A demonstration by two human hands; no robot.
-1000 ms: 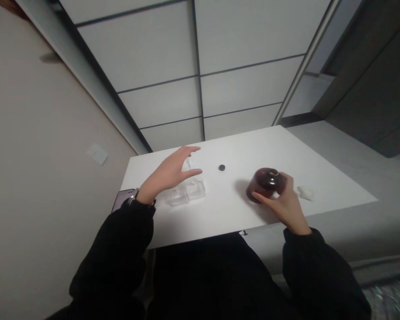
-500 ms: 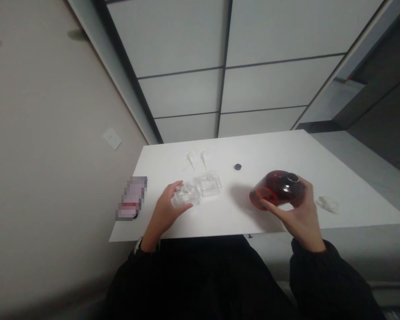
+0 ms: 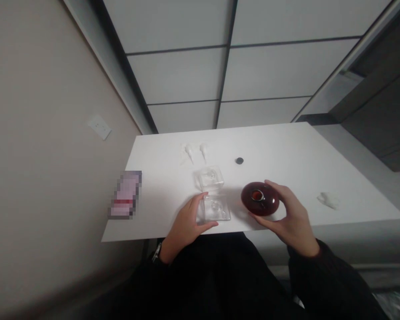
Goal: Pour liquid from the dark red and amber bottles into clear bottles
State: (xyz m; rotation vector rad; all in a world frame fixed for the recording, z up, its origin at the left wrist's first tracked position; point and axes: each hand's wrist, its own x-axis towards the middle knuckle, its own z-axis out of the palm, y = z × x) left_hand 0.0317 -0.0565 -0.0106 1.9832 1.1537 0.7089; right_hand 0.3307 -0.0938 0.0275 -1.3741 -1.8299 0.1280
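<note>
My left hand (image 3: 186,220) has its thumb and fingers around the sides of a clear, square bottle (image 3: 222,210) near the table's front edge. Just behind it stands a second clear, square bottle (image 3: 211,178). My right hand (image 3: 291,213) grips a dark red, rounded bottle (image 3: 270,200) from the right. Its uncapped mouth faces up toward me, and the bottle looks about upright. Whether its base touches the table is hidden. Two white pump heads (image 3: 189,152) lie farther back, and a small dark cap (image 3: 239,161) rests behind the red bottle.
On the white table (image 3: 286,151), a blurred-out pinkish object (image 3: 126,195) lies at the left edge. A crumpled whitish piece (image 3: 328,200) is at the right. A wall with a socket (image 3: 100,127) borders the left side, and pale panels stand behind.
My left hand has brought one clear bottle to the right and in front of the other. My right hand has moved the red bottle left and turned it from tilted to about upright.
</note>
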